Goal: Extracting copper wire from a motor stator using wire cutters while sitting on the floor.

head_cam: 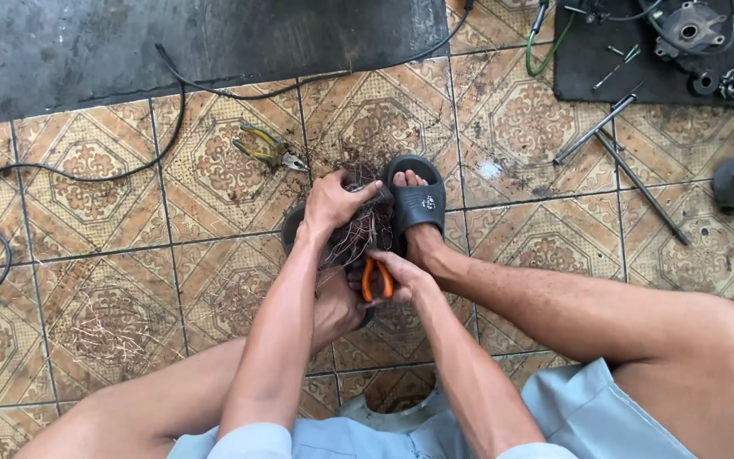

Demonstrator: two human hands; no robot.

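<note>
A tangled bundle of thin copper-coloured wire (365, 228) sits between my two feet on the tiled floor. My left hand (333, 202) grips the top of the bundle, fingers curled over it. Just below it, my right hand (394, 276) is closed on orange-handled pliers (375, 279) whose jaws point into the wire. My right foot wears a black slide sandal (418, 197) pressed against the bundle's right side. The left sandal (292, 228) is mostly hidden behind my left forearm.
Yellow-handled pliers (267, 150) lie on the tiles beyond the bundle. Loose wire strands (112, 333) are scattered at lower left. A black cable (70, 174) snakes across the left. Metal rods (613, 144) and motor parts on a black mat (690, 34) lie at upper right.
</note>
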